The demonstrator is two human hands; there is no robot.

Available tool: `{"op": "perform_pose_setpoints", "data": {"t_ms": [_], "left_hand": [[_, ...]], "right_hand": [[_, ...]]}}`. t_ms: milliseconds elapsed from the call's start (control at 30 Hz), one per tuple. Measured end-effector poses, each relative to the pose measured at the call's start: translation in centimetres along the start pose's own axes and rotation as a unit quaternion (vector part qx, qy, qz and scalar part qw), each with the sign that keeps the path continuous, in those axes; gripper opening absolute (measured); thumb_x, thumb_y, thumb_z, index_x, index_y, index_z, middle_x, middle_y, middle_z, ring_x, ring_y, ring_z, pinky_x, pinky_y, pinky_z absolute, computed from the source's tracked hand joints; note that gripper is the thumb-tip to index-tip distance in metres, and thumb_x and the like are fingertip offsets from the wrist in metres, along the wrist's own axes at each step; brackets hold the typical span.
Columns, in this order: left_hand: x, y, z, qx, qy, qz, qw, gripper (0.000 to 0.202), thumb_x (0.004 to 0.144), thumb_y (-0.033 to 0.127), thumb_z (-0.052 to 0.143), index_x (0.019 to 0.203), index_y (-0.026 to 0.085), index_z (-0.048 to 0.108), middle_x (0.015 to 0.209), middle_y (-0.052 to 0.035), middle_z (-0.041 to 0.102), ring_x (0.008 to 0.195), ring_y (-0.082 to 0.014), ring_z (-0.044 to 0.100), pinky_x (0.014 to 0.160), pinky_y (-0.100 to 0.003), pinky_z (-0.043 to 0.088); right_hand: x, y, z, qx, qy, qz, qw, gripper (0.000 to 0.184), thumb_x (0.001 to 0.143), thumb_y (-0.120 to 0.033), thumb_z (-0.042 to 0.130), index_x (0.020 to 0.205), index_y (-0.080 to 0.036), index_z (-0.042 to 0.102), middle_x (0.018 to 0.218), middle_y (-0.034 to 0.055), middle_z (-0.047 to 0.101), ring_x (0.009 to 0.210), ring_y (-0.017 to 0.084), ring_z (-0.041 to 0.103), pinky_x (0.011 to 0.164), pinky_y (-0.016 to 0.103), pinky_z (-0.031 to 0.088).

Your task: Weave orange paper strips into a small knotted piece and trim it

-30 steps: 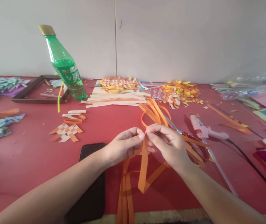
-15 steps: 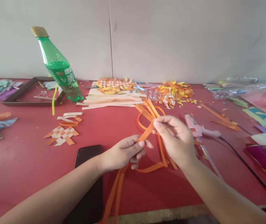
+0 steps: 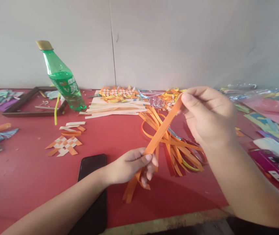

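Orange strip (image 3: 164, 126) stretches up to the right of the phone (image 3: 96, 209), pinched by left hand (image 3: 132, 166) and right hand (image 3: 208, 114) (nicely taut!): seemingly a straightening step; next calls for steady tension.

Head-worn view, looking forward and down, close over the hands (image 3: 127, 166), red table (image 3: 31, 176) below, wall (image 3: 178, 39) ahead

On the green label (image 3: 62, 86) of the bottle (image 3: 60, 74) to your left, you can see large white Chinese characters (image 3: 71, 83), the upper one looking like 雪 and the lower too blurred to read surely, with smaller white lettering you cannot make out.
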State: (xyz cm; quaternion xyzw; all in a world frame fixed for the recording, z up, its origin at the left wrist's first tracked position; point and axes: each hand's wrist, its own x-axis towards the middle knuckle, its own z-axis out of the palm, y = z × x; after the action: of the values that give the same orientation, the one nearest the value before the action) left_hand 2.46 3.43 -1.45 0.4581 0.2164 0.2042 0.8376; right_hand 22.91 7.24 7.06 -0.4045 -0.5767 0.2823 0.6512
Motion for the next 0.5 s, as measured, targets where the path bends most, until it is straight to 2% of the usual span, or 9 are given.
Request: {"op": "perform_pose_setpoints", "data": {"t_ms": [67,133,200,233,267,300,400,467,500], "left_hand": [[-0.2,0.4,-0.3,-0.002,-0.077,-0.023,0.997,0.034,0.090,0.049,0.059,0.094,0.016,0.066,0.073,-0.0037,0.066,0.069,-0.0144,0.066,0.075,-0.028,0.052],[-0.3,0.8,-0.7,-0.028,-0.222,-0.068,0.972,0.038,0.087,0.045,0.064,0.109,0.015,0.069,0.088,-0.0084,0.073,0.098,-0.0223,0.069,0.096,-0.034,0.047],[-0.3,1.1,-1.2,-0.069,-0.383,-0.120,0.913,0.064,0.072,0.043,0.077,0.128,0.013,0.063,0.104,-0.0111,0.073,0.118,-0.0311,0.063,0.105,-0.037,0.042],[-0.3,1.2,-1.4,-0.072,-0.472,-0.152,0.866,0.082,0.057,0.036,0.087,0.131,0.012,0.061,0.108,-0.0118,0.073,0.121,-0.0351,0.061,0.103,-0.038,0.044],[-0.4,1.3,-1.7,-0.085,-0.526,-0.178,0.827,0.094,0.046,0.033,0.092,0.132,0.011,0.061,0.110,-0.0130,0.073,0.118,-0.0386,0.062,0.098,-0.039,0.047],[-0.4,1.3,-1.9,-0.094,-0.537,-0.208,0.812,0.099,0.042,0.036,0.093,0.132,0.010,0.060,0.113,-0.0149,0.073,0.117,-0.0407,0.062,0.095,-0.041,0.050],[-0.2,1.1,-2.3,-0.142,-0.322,-0.194,0.916,0.096,0.060,0.069,0.075,0.134,0.011,0.058,0.127,-0.0172,0.066,0.116,-0.0375,0.064,0.090,-0.040,0.053],[0.3,1.0,-2.5,-0.184,-0.094,-0.123,0.971,0.068,0.079,0.065,0.060,0.121,0.011,0.067,0.126,-0.0163,0.068,0.108,-0.0298,0.069,0.089,-0.035,0.053],[0.6,1.0,-2.7,-0.212,0.035,-0.075,0.974,0.052,0.087,0.056,0.056,0.109,0.011,0.071,0.119,-0.0156,0.071,0.103,-0.0256,0.071,0.090,-0.032,0.053]], "right_hand": [[0.5,-0.9,0.2,0.001,-0.035,0.020,0.999,0.011,0.079,-0.029,0.078,0.078,-0.022,0.069,0.073,-0.0002,0.064,0.063,0.012,0.059,0.061,0.028,0.051],[0.9,-1.9,0.4,0.043,-0.097,0.073,0.992,0.016,0.075,-0.031,0.081,0.075,-0.021,0.069,0.068,-0.0016,0.061,0.059,0.010,0.056,0.055,0.025,0.048],[1.3,-2.9,0.7,0.131,-0.166,0.149,0.966,0.019,0.075,-0.033,0.080,0.071,-0.020,0.067,0.063,-0.0038,0.058,0.055,0.007,0.052,0.050,0.022,0.043],[1.4,-3.1,1.0,0.175,-0.191,0.190,0.947,0.020,0.077,-0.033,0.078,0.068,-0.020,0.065,0.062,-0.0049,0.056,0.053,0.006,0.050,0.048,0.021,0.041],[1.6,-3.1,1.2,0.211,-0.204,0.230,0.928,0.021,0.080,-0.032,0.075,0.066,-0.020,0.064,0.062,-0.0056,0.055,0.053,0.005,0.049,0.048,0.020,0.040],[1.7,-2.7,1.6,0.239,-0.206,0.267,0.911,0.021,0.082,-0.029,0.072,0.065,-0.020,0.063,0.063,-0.0060,0.054,0.054,0.004,0.049,0.048,0.020,0.040],[1.8,0.1,2.8,0.297,-0.187,0.345,0.871,0.015,0.072,-0.024,0.080,0.068,-0.019,0.066,0.062,-0.0063,0.054,0.054,0.004,0.048,0.049,0.018,0.041],[1.3,2.8,3.6,0.284,-0.179,0.380,0.862,0.023,0.062,-0.025,0.087,0.067,-0.017,0.067,0.062,-0.0046,0.056,0.055,0.005,0.050,0.048,0.017,0.041],[1.0,4.1,4.0,0.261,-0.178,0.386,0.867,0.026,0.059,-0.027,0.089,0.066,-0.016,0.067,0.060,-0.0038,0.057,0.055,0.006,0.051,0.048,0.019,0.041]]}}
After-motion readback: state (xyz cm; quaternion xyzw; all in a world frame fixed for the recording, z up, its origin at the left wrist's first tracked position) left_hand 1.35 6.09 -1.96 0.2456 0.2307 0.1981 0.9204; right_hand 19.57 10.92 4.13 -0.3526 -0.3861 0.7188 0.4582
